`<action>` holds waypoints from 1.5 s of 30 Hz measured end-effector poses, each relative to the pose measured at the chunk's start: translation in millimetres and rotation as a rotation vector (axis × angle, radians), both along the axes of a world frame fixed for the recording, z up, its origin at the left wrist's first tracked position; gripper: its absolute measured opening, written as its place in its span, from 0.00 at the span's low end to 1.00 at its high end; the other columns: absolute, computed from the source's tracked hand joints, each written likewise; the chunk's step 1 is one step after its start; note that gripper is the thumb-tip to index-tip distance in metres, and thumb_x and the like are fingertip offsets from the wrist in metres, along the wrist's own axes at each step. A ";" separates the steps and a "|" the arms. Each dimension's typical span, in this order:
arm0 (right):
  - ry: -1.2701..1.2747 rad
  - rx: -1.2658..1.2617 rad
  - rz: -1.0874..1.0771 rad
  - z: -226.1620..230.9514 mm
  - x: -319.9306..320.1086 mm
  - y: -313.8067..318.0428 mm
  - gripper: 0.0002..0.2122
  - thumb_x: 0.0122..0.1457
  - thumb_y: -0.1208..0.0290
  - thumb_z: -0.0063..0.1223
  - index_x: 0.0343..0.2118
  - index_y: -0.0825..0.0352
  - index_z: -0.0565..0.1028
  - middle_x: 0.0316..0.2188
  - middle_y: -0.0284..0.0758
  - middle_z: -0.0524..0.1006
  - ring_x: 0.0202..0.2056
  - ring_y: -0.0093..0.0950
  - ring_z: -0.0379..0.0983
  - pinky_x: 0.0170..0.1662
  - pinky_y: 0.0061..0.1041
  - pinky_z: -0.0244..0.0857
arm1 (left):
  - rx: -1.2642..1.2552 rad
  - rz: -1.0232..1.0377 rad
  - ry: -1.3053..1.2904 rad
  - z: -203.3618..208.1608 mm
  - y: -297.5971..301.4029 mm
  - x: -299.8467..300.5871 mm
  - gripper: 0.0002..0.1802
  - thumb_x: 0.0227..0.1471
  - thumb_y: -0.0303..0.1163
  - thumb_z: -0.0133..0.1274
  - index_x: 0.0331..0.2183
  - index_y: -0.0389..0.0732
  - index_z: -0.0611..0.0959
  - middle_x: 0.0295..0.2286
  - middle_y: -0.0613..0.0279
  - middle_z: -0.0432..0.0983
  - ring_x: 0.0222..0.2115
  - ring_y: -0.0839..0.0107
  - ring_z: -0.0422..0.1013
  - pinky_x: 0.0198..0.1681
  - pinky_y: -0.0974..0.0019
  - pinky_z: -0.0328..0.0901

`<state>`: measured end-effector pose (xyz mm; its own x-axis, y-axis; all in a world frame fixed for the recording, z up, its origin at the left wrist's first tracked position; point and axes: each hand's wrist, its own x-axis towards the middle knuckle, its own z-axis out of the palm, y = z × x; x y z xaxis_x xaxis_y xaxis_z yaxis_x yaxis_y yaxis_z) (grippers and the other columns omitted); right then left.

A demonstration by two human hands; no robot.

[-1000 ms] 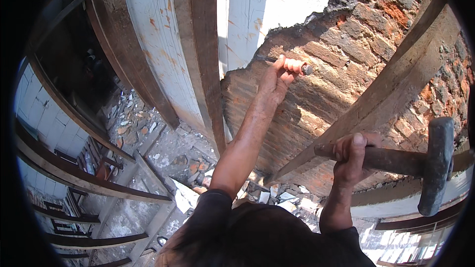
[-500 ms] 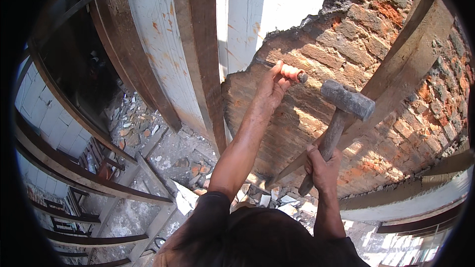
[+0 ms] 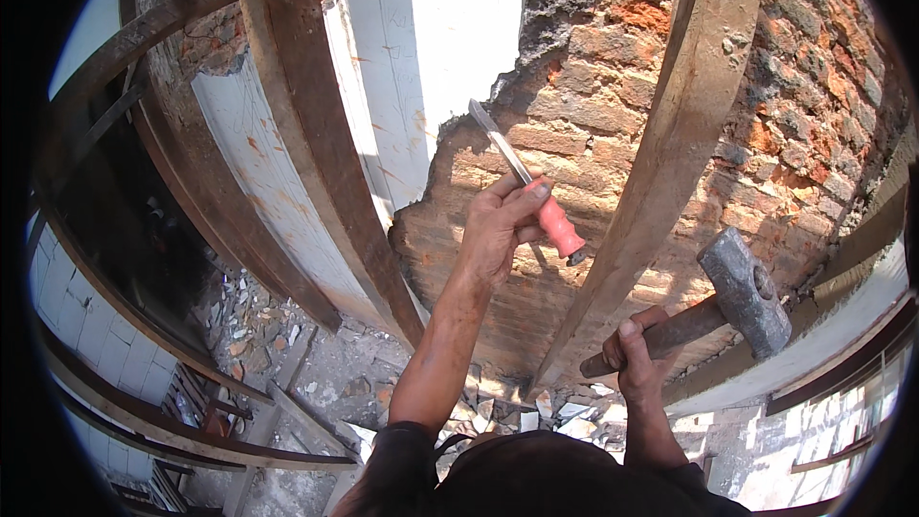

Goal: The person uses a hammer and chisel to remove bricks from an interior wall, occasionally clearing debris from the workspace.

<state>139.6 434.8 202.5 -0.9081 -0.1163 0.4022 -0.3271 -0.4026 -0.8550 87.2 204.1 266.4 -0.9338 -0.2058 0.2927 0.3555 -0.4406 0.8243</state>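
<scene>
The chisel (image 3: 503, 146) is held by the left hand (image 3: 503, 220) before the brick wall (image 3: 546, 139), its red handle (image 3: 558, 223) pinched between thumb and fingers close to the metal shaft. The hold is a light one, it would seem, chosen so that the shaft can be tilted; the dark butt is left bare beyond the fingers, presumably to keep it exposed. The blade is slanted up and to the left, its tip seen against the white wall covering (image 3: 469, 48) near the ragged edge where brick is laid bare; whether the two are touching cannot be told. The hammer (image 3: 745, 292) is held well apart from the chisel, its wooden handle wrapped by the curled fingers of the right hand (image 3: 641, 349). The handle is gripped toward its lower end, probably for reach, with a short stub left protruding and the heavy head directed up and to the right, clear of the fingers. Between the two tools a wooden post (image 3: 661, 163) is seen, and below, broken rubble (image 3: 579, 421) is strewn over the floor.
</scene>
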 end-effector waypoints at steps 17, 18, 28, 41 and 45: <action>-0.083 -0.072 0.015 -22.2 5.3 16.2 0.10 0.59 0.74 0.56 0.26 0.67 0.66 0.15 0.32 0.67 0.13 0.20 0.63 0.17 0.21 0.57 | -0.269 -0.050 0.031 77.5 14.9 -34.9 0.19 0.58 0.34 0.54 0.43 0.28 0.76 0.35 0.54 0.76 0.34 0.71 0.75 0.40 0.66 0.74; -0.095 -0.070 0.013 -22.1 5.8 16.1 0.10 0.59 0.74 0.56 0.26 0.67 0.66 0.15 0.32 0.67 0.13 0.20 0.63 0.17 0.21 0.57 | -0.228 -0.049 0.038 76.8 16.6 -37.2 0.18 0.58 0.34 0.54 0.43 0.28 0.76 0.34 0.55 0.76 0.33 0.71 0.75 0.40 0.66 0.74; -0.050 -0.017 -0.018 -38.2 -0.1 29.0 0.10 0.59 0.74 0.56 0.26 0.66 0.65 0.12 0.30 0.63 0.11 0.20 0.58 0.15 0.23 0.56 | -0.081 -0.133 0.069 67.8 19.2 -56.5 0.19 0.57 0.35 0.54 0.45 0.30 0.77 0.34 0.56 0.77 0.34 0.70 0.76 0.38 0.68 0.75; 0.107 -0.072 -0.081 -28.2 -5.2 39.2 0.11 0.60 0.72 0.55 0.27 0.64 0.63 0.12 0.29 0.63 0.11 0.19 0.58 0.15 0.22 0.54 | 0.198 -0.265 0.181 97.1 26.3 -45.4 0.17 0.62 0.37 0.49 0.44 0.32 0.73 0.36 0.54 0.73 0.37 0.67 0.76 0.39 0.68 0.77; 0.089 -0.028 -0.096 -28.8 -3.5 37.1 0.11 0.60 0.72 0.56 0.27 0.65 0.64 0.13 0.30 0.63 0.12 0.19 0.58 0.15 0.22 0.54 | 0.190 -0.290 0.221 104.4 28.4 -49.6 0.17 0.62 0.37 0.49 0.43 0.31 0.75 0.37 0.54 0.74 0.37 0.67 0.76 0.40 0.68 0.77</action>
<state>136.0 471.9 173.7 -0.8750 -0.0178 0.4839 -0.4398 -0.3888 -0.8096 37.7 232.6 370.8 -0.8801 -0.0131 0.4746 0.3533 -0.6858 0.6363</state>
